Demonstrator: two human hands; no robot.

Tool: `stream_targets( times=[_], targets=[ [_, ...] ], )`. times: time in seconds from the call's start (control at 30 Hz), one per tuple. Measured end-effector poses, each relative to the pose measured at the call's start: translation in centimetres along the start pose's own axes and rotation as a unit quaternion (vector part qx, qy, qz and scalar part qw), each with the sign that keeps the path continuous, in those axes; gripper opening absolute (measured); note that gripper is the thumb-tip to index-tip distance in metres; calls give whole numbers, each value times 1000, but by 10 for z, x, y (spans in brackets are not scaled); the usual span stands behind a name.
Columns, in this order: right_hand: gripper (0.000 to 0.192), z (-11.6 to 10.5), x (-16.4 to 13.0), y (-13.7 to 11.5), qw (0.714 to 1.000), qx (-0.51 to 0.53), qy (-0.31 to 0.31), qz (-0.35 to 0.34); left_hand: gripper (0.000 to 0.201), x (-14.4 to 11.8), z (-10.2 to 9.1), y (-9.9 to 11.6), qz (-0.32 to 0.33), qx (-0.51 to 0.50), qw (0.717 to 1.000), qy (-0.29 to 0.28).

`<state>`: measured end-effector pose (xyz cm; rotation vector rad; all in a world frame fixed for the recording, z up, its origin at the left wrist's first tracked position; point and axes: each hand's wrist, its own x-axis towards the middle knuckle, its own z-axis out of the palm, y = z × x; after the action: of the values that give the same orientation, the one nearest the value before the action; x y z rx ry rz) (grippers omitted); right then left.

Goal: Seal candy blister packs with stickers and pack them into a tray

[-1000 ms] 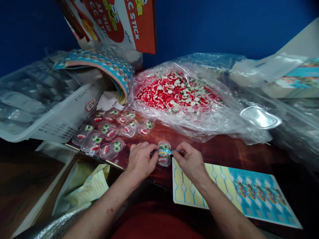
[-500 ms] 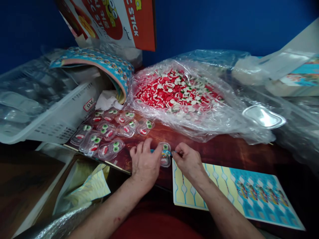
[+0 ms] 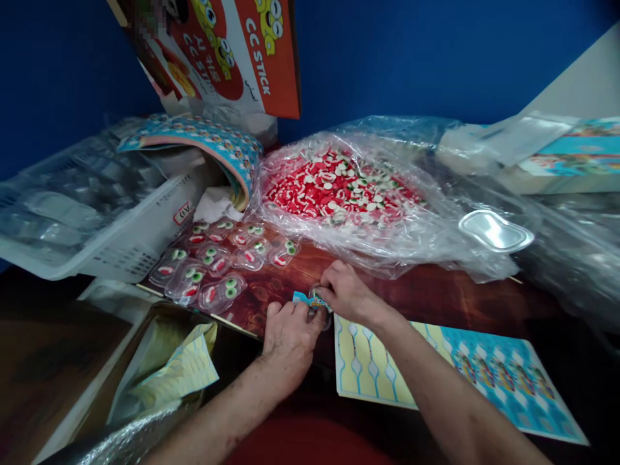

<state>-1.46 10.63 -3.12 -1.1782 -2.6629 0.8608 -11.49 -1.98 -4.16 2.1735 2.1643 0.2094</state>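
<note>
A small clear plastic candy pack (image 3: 328, 321) lies on the dark wooden table, mostly hidden under my fingers. Across it runs a blue printed sticker (image 3: 301, 298), its left end sticking out past the pack. My left hand (image 3: 292, 337) is closed at the near side, fingertips on the pack and the sticker. From the far right side my right hand (image 3: 346, 294) presses its bent fingers onto the sticker. Just right of the pack lies a sticker sheet (image 3: 387, 368), yellow backing at its left and blue stickers at its right, partly under my right forearm.
Several filled packs (image 3: 223, 292) with green eyes and red mouths lie at left. Behind are an open plastic bag (image 3: 465, 248) of red and white candies (image 3: 329, 184) and a white basket (image 3: 121, 248). A silver lid-shaped piece (image 3: 496, 230) lies on the bag. A box (image 3: 159, 336) with used backing stands below.
My right hand has moved left and over the pack, onto the sticker. My left hand has shifted slightly nearer to me. The sticker now lies across the pack. The view has tilted slightly.
</note>
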Motion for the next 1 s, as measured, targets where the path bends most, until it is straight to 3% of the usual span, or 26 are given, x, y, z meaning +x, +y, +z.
stream_targets(
  times=[0.13, 0.23, 0.27, 0.33, 0.43, 0.5, 0.63, 0.8, 0.87, 0.93, 1.0],
  targets=[
    [14, -4, -6, 4, 975, 207, -56, 66, 31, -9, 9, -4, 16, -42, 996, 71],
    [18, -3, -23, 2, 900, 429, -36, 66, 25, -12, 9, -6, -37, -186, 969, 158],
    [22, -3, -29, 0, 876, 478, -13, 60, 21, -12, 6, -6, -92, -269, 940, 191],
    [29, -6, -42, -6, 843, 534, 35, 50, 22, -9, -5, -3, -206, -477, 834, 185],
    [32, -15, -57, -17, 834, 547, 63, 37, 33, 1, -26, 6, -259, -724, 639, 13],
    [31, -23, -65, -22, 840, 537, 68, 39, 33, 8, -38, 14, -252, -782, 568, -41],
    [50, -31, -80, -23, 841, 533, 78, 50, 29, 15, -48, 27, -257, -812, 524, 2],
    [55, -32, -93, -11, 847, 529, -1, -44, 23, 11, -50, 34, -241, -838, 488, -39],
    [59, -36, -96, -5, 871, 485, -9, -76, 24, 9, -50, 34, -247, -845, 471, -55],
    [54, -42, -99, -1, 916, 380, 109, -65, 24, 9, -50, 34, -269, -842, 467, -26],
    [25, -45, -104, -4, 926, 233, 297, -17, 24, 10, -48, 35, -290, -829, 477, 41]
  ],
)
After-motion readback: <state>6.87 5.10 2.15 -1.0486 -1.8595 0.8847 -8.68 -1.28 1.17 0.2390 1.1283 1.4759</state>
